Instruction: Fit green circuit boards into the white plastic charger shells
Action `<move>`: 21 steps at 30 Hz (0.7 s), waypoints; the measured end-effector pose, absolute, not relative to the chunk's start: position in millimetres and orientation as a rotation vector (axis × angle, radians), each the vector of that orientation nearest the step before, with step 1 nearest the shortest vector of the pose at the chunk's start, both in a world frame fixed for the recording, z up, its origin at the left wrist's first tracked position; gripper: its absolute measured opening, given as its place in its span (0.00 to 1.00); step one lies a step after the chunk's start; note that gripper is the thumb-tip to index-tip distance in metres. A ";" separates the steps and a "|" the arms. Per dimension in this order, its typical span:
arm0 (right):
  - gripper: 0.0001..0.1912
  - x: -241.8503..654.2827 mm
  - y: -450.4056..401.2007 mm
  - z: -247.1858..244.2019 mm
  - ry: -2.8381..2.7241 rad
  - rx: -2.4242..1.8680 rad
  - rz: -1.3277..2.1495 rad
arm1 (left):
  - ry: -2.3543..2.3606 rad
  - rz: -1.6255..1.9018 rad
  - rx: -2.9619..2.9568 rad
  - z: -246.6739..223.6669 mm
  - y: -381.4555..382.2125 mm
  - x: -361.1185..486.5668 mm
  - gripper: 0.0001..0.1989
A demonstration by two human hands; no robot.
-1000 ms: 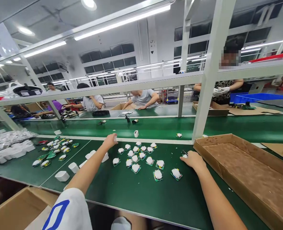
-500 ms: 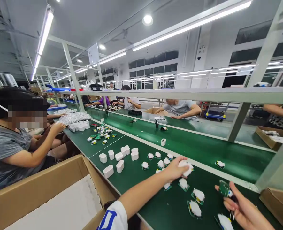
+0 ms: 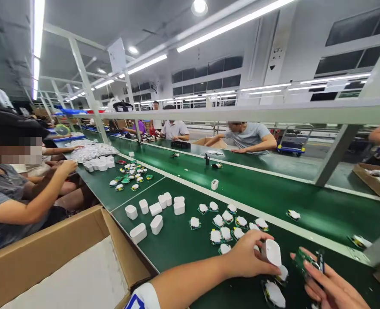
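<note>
My left hand (image 3: 249,254) is closed around a white plastic housing (image 3: 273,252), held tilted above several circuit boards with white pads (image 3: 226,234) on the green work surface. To its right, my right hand (image 3: 330,281) grips a green circuit board (image 3: 302,260) between thumb and fingers. A slim dark item (image 3: 321,260) also sticks up from that hand; its kind is unclear. The housing and the held board are close but apart. Below the left hand lies another padded board (image 3: 274,294). Further left stand several white housings (image 3: 156,224), some upright and some on their sides.
A cardboard box (image 3: 80,229) stands at the left front edge. The green conveyor belt (image 3: 251,193) runs beyond a pale rail, carrying a few parts. A co-worker (image 3: 13,193) sits at left, others across. A shelf beam (image 3: 209,114) and post (image 3: 336,154) cross the view.
My left hand has moved right, nearer my right hand, and the housing is now tilted into fuller view. My right hand has turned the board. The camera view has shifted slightly.
</note>
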State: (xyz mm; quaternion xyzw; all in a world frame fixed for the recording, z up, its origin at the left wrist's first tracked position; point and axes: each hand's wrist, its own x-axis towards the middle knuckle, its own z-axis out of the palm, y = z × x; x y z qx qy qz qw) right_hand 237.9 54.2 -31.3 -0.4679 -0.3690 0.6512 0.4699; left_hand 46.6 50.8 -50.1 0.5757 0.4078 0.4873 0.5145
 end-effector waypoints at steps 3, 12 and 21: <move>0.27 233.4 40.4 -11.8 -0.912 -1.067 1.588 | 0.998 1.201 1.549 -41.2 43.7 45.9 0.27; 0.22 230.3 33.1 -6.9 -1.022 -0.944 1.650 | 0.817 1.124 1.611 -36.2 30.0 47.9 0.24; 0.24 223.2 17.8 -1.2 -1.413 -0.980 1.100 | 0.833 1.086 1.565 -31.2 29.4 48.0 0.22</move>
